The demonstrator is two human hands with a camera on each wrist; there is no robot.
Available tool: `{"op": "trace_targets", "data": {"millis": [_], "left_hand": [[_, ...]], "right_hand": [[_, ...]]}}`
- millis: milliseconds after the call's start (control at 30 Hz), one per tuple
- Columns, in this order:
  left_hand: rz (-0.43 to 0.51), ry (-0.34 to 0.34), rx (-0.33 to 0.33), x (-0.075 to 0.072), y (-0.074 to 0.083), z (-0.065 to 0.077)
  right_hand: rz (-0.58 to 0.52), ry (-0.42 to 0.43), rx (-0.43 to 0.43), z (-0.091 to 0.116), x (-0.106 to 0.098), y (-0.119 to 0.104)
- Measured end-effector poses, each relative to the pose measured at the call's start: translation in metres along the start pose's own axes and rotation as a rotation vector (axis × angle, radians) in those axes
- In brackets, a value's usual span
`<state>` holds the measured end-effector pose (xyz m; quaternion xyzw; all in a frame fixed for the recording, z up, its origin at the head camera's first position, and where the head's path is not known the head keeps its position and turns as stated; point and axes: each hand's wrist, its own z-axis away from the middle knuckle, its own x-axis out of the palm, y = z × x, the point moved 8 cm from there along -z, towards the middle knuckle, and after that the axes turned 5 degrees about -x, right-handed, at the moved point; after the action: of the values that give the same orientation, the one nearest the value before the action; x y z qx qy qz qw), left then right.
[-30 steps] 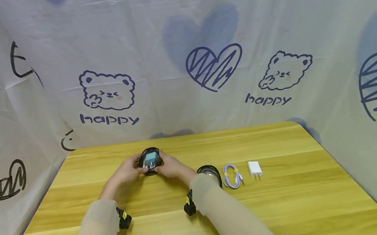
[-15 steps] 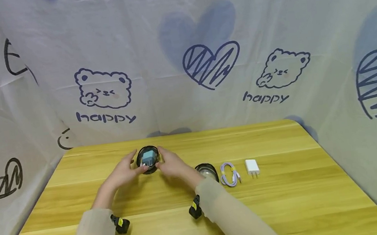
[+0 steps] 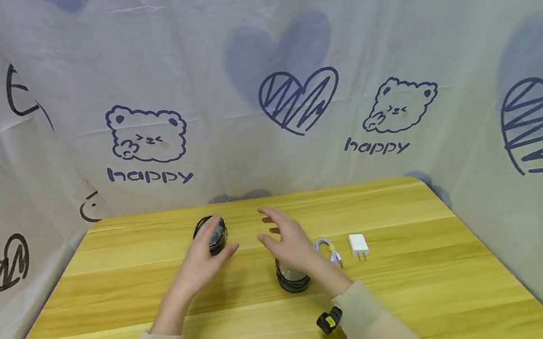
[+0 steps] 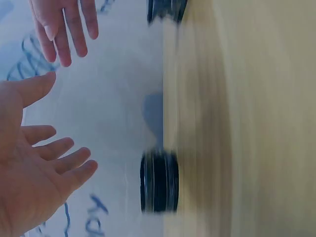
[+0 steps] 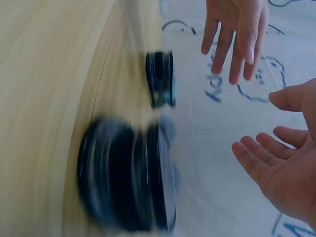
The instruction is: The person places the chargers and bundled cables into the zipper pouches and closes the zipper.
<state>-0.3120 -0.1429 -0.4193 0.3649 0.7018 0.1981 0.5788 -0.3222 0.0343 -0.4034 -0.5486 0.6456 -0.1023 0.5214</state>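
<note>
Both hands hang in the air above the table, fingers spread and relaxed, holding nothing. My left hand (image 3: 201, 266) is nearest a round black-rimmed container (image 3: 219, 239) with a clear top and something light blue inside; its fingers partly cover it in the head view. Over a second round black container (image 3: 293, 281) floats my right hand (image 3: 292, 243), which hides part of it. From the side, in the right wrist view, this second container (image 5: 123, 177) looks layered and is blurred. The left wrist view shows the first container (image 4: 159, 182) standing on the table, apart from the hand.
A coiled lilac cable (image 3: 329, 248) with yellow ties lies right of the right hand, partly covered by it. Beyond it is a white two-pin charger plug (image 3: 359, 244). A printed cloth (image 3: 227, 141) rises behind the wooden table (image 3: 417, 276).
Both hands have let go of the container with the light blue thing and lifted off it. The right hand has moved right, over the second container, which now appears nearer the front.
</note>
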Motion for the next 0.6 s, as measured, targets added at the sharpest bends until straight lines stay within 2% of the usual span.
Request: {"op": "trace_targets", "data": {"millis": [133,267,433,600], "left_hand": [[-0.025,-0.012,0.085,0.023,0.025,0.002],[-0.079,-0.065,0.146,0.050,0.040,0.001],[-0.158,-0.160,0.147,0.080,0.045,-0.003],[-0.223,-0.276,0.166,0.104,0.050,-0.008]], "right_hand": [[-0.004,0.054,-0.056,0.019,-0.029,0.009],[0.054,0.051,-0.056,0.036,-0.051,0.028],[0.146,-0.041,0.031,0.053,-0.067,0.060],[0.209,-0.151,0.139,0.064,-0.073,0.089]]}}
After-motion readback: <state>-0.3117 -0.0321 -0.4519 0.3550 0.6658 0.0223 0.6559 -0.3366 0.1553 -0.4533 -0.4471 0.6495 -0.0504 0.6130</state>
